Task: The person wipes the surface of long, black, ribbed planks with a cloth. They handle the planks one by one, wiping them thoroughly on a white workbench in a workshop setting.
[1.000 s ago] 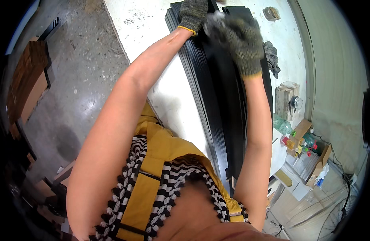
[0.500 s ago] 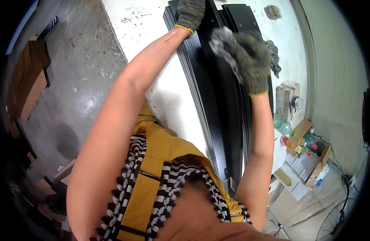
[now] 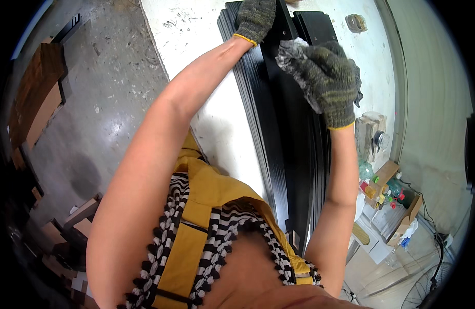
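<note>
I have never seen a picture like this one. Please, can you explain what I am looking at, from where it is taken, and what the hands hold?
There is no machine here. A person wears a wide-angle camera on the head, and it looks down, so straight edges bend near the rim and the person's own arms come in from below. Both hands wear grey knit gloves. The left hand rests on the far end of a stack of long black boards, which lies on a white worktable. The fingers of the right hand close around a crumpled grey cloth, which is pressed to the top board. On the right stand a box of small bottles and a wooden block. The floor is grey concrete.
</note>
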The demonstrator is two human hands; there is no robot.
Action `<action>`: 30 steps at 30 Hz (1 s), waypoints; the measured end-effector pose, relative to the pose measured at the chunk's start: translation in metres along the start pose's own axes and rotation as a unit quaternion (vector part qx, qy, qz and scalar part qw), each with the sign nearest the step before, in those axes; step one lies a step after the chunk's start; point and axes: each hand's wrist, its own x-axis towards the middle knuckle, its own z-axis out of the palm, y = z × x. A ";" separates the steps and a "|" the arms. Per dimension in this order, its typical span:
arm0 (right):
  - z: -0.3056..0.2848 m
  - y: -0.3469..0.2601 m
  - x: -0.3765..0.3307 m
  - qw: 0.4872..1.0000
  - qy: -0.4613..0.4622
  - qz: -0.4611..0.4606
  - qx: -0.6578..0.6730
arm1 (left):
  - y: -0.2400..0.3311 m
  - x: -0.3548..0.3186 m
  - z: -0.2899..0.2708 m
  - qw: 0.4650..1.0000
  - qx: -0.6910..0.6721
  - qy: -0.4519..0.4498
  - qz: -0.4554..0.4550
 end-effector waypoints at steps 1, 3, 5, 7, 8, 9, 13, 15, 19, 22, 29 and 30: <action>-0.001 0.005 0.005 0.992 0.000 -0.107 -0.070 | -0.005 -0.002 0.003 1.000 0.005 0.007 0.009; 0.012 0.010 0.025 0.989 0.009 -0.091 -0.116 | -0.007 -0.001 0.001 0.998 0.029 0.017 0.050; 0.019 0.013 0.052 0.987 0.021 -0.076 -0.141 | 0.002 0.017 0.000 0.993 -0.089 -0.058 -0.042; 0.026 0.017 0.069 0.997 0.019 -0.004 -0.075 | 0.015 0.029 -0.017 0.928 -0.336 -0.094 -0.130; 0.021 0.015 0.065 0.994 0.014 -0.016 -0.107 | 0.018 0.033 -0.018 0.942 -0.299 -0.102 -0.118; 0.022 0.015 0.058 0.991 0.007 -0.038 -0.129 | 0.012 0.033 -0.020 0.956 -0.250 -0.105 -0.114; -0.002 -0.005 0.006 0.998 -0.035 0.045 -0.039 | -0.005 0.008 -0.005 1.000 -0.019 -0.005 -0.009; -0.019 -0.021 -0.008 0.991 -0.058 0.119 0.035 | -0.004 0.001 -0.001 0.997 0.039 0.032 0.057; -0.013 -0.011 -0.008 0.999 -0.039 0.029 -0.008 | -0.004 -0.005 0.009 0.997 0.056 -0.002 0.046; 0.011 0.003 0.026 1.000 -0.008 0.021 0.015 | -0.010 -0.003 0.007 0.996 0.051 0.016 0.065; 0.027 0.028 0.059 0.956 0.009 0.262 0.131 | 0.018 0.027 -0.020 0.926 -0.367 -0.039 -0.084; 0.026 0.039 0.048 0.985 0.030 -0.074 -0.153 | 0.013 0.028 -0.024 0.970 -0.240 -0.003 -0.027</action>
